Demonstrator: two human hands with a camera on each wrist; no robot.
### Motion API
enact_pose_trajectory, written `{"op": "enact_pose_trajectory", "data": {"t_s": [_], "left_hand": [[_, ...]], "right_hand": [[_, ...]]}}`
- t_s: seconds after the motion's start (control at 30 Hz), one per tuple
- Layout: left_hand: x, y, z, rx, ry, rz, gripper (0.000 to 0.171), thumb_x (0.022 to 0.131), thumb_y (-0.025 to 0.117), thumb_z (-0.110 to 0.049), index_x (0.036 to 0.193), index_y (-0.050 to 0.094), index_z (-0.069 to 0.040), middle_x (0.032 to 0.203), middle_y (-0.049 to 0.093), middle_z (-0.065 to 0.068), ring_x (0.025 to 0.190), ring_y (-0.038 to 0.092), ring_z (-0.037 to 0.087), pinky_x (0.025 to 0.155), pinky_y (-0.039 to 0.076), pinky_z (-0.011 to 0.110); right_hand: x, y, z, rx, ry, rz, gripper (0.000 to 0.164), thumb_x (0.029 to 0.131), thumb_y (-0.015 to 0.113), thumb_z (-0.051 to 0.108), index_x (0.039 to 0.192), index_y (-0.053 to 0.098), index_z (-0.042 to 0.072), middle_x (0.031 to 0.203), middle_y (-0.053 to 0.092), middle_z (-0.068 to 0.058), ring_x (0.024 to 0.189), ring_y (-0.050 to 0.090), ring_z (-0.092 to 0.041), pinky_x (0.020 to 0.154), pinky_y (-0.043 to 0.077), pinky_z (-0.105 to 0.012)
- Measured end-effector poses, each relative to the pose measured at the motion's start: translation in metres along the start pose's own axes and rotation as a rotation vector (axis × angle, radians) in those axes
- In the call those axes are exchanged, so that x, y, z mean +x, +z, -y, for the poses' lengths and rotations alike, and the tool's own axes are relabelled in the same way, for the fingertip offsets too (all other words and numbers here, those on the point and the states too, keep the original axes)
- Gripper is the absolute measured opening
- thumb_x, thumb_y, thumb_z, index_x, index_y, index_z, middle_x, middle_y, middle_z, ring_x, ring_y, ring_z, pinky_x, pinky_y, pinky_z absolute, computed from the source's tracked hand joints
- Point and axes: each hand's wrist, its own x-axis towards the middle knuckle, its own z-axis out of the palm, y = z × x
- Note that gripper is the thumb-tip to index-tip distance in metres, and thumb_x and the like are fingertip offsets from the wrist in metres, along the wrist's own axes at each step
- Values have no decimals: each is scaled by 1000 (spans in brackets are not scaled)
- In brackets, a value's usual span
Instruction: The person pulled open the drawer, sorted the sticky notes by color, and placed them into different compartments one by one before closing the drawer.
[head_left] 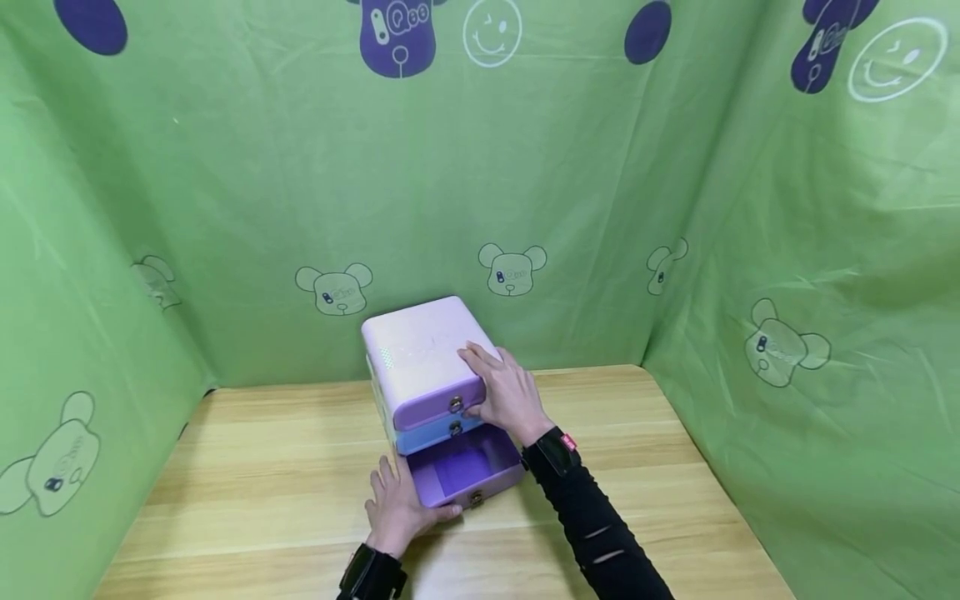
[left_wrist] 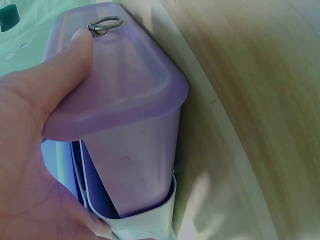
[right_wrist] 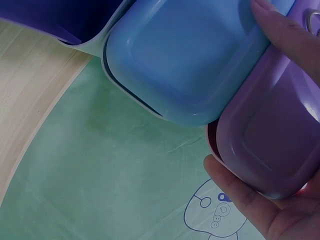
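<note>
A small stacked drawer box [head_left: 423, 354] with a pale purple top stands toward the back of the table. Its lowest purple drawer [head_left: 501, 450] is pulled out and shows a bare inside. Above it, the blue drawer [right_wrist: 180, 55] and the upper purple drawer [right_wrist: 272, 130] are in. My left hand [head_left: 396, 507] is at the drawer's left front corner, the thumb on its front beside the metal ring pull [left_wrist: 110, 22], the fingers spread along the side. My right hand [head_left: 513, 396] grips the box's upper right corner, fingers on the top and side, thumb across the front.
The wooden table [head_left: 262, 475] runs out to both sides of the box. Green printed cloth [head_left: 420, 183] hangs behind it and at the left and right, close behind the box's back.
</note>
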Motion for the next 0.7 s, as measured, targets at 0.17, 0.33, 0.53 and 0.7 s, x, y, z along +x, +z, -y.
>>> {"op": "enact_pose_trajectory", "data": {"t_s": [0.17, 0.33, 0.53, 0.7], "left_hand": [[-1, 1, 0, 12, 10, -25, 144, 50, 97, -55, 158, 20, 3, 159, 25, 37, 144, 29, 60, 104, 35, 82], [0, 4, 4, 45, 43, -89, 133, 56, 94, -55, 156, 27, 2, 158, 29, 36, 140, 35, 58, 101, 39, 80], [3, 8, 5, 77, 60, -144, 129, 57, 93, -57, 152, 33, 5, 154, 34, 37, 136, 40, 57, 97, 45, 78], [6, 6, 4, 73, 25, -119, 136, 53, 95, -57, 156, 28, 0, 157, 31, 35, 138, 36, 61, 99, 42, 79]], "right_hand": [[0, 1, 0, 3, -3, -4, 111, 52, 100, 40, 150, 50, 27, 155, 52, 3, 131, 56, -48, 83, 62, -59], [-1, 1, -1, 6, -2, -7, 111, 52, 101, 40, 149, 50, 27, 155, 52, 2, 131, 56, -48, 81, 62, -58], [0, 1, -1, 6, -3, -13, 111, 52, 101, 40, 150, 50, 27, 155, 52, 3, 130, 56, -48, 80, 62, -58], [0, 2, -1, 7, -3, -11, 111, 51, 100, 40, 150, 50, 28, 155, 53, 3, 131, 56, -48, 79, 62, -58]]}}
